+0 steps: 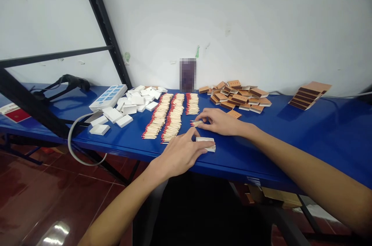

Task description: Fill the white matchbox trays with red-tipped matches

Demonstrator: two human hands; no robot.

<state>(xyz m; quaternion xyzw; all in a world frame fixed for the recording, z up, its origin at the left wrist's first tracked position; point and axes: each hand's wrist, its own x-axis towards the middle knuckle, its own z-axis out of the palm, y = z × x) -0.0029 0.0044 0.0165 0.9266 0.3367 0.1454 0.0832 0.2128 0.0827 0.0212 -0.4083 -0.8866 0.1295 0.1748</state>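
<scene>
My left hand (181,151) grips a white matchbox tray (205,139) at the table's front edge, thumb on one side and fingers across it. Just behind it, my right hand (216,121) pinches a small bunch of red-tipped matches (197,123) close to the table top. Beyond my hands lie two long rows of matches, the left row (158,116) and the middle row (174,116), and a shorter row (192,104). White matchbox trays (136,100) are heaped to the left. On the right is a pile of orange-brown matchbox sleeves (236,97).
A stack of sleeves (308,95) stands farther right on the blue table (290,137). At the left are a white power strip (109,97), a looping grey cable (69,141), a black strap (62,83) and a black metal frame post (101,17). A blurred-out dark object (188,75) leans against the wall.
</scene>
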